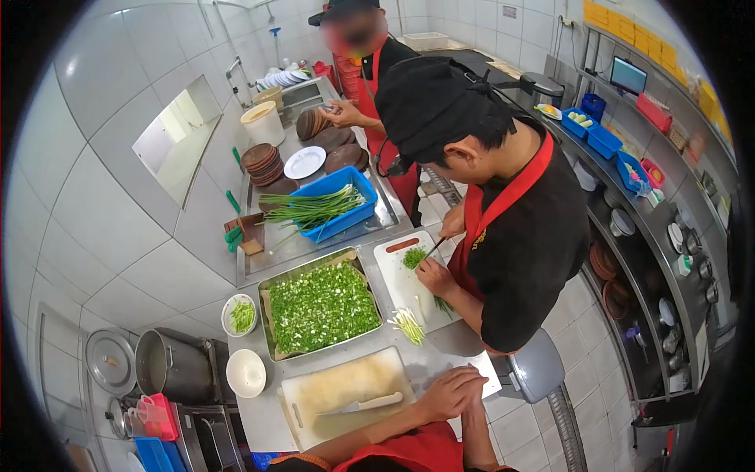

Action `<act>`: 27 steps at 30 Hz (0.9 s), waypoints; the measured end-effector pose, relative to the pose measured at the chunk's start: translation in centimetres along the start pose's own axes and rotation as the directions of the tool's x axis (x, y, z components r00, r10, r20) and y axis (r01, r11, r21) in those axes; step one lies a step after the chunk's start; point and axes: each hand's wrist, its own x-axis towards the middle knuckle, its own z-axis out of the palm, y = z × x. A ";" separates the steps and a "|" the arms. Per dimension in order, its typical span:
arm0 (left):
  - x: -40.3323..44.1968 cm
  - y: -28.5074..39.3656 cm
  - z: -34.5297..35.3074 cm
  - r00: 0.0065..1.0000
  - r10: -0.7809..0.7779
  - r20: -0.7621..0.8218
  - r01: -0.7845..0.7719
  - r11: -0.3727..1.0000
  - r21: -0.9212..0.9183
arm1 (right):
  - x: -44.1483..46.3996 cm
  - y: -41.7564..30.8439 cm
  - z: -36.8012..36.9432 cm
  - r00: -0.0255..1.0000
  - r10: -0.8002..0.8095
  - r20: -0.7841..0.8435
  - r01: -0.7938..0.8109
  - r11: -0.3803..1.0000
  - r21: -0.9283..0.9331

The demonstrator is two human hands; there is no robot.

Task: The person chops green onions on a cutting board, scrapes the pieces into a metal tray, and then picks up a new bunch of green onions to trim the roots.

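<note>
My left hand (447, 394) and my right hand (472, 387) are folded together at the front edge of the steel table. Their fingers are closed over each other, and I see no tool in them. Just left of them a knife (370, 404) with a pale handle lies on a stained white cutting board (338, 378). Beyond that board stands a metal tray (381, 318) full of chopped green onions (318, 305). A bowl of green slices (242, 316) and a white bowl (246, 373) sit at the left.
Across the table's right side, a co-worker (527, 228) cuts greens on a white board (401, 275); cut white stalks (407, 326) lie nearby. A blue basin (346, 224) holds long green onions. Another person (370, 102) stands at the back. Shelves (653, 259) line the right; a large pot (169, 366) stands lower left.
</note>
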 end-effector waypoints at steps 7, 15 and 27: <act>-3.5 -3.0 -3.5 0.939 -0.322 -0.124 0.318 0.947 -0.050 | -3.3 -9.9 -2.6 0.518 -0.310 -0.797 0.128 0.950 -0.287; -12.7 -5.6 -8.8 0.603 -0.563 -0.564 0.690 0.724 0.015 | -7.4 -21.0 -1.9 0.517 -0.598 -0.612 0.606 0.761 -0.232; -15.1 -6.2 -9.5 0.591 -0.518 -0.618 0.682 0.730 0.040 | 4.8 -30.6 29.0 0.778 -0.628 0.019 0.442 0.525 -0.727</act>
